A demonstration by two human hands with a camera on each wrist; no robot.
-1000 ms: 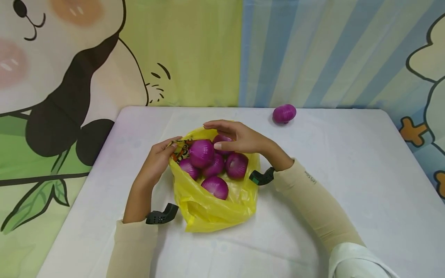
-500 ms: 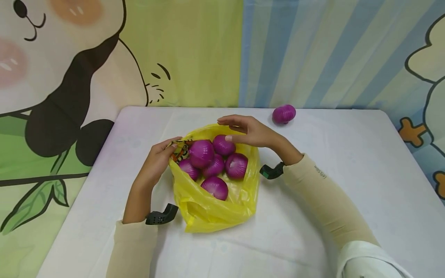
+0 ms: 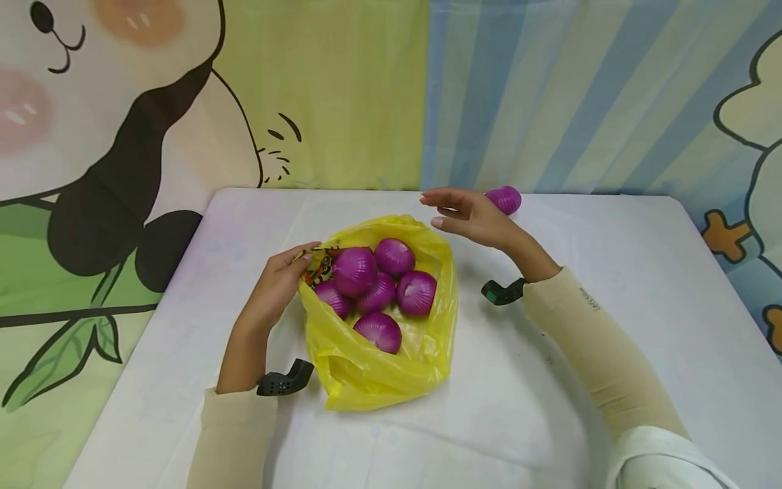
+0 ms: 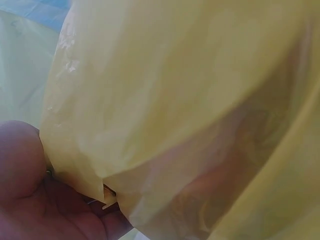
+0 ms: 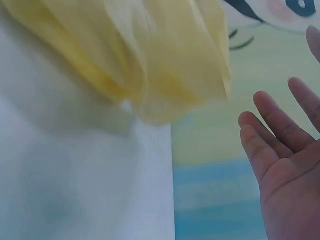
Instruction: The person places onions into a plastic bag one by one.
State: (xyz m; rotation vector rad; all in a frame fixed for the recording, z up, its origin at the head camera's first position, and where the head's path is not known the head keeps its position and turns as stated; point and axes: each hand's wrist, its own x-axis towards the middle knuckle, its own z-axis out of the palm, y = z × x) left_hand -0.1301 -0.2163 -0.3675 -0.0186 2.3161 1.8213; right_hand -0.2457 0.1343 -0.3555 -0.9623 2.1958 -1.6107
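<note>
A yellow plastic bag (image 3: pixel 385 373) lies open-mouthed on the table, with several purple onions (image 3: pixel 417 293) inside it. My left hand (image 3: pixel 275 285) pinches the bag's left rim between thumb and fingers, beside a patterned black-and-orange patch. In the left wrist view the bag's yellow film (image 4: pixel 150 100) fills most of the picture above the hand. My right hand (image 3: pixel 479 221) is in the air past the bag's upper right edge, fingers extended and holding nothing. Partly hidden behind it is a single purple onion (image 3: pixel 506 200) near the table's back edge.
The white-covered table (image 3: pixel 580 231) ends at a cartoon backdrop (image 3: pixel 342 95) along its far side. A black wrist camera (image 3: pixel 286 377) sits on the left wrist and another wrist camera (image 3: pixel 504 292) on the right.
My right hand has moved away from over the onions, rightward and back toward the lone onion. The left hand keeps its hold on the bag's rim.
</note>
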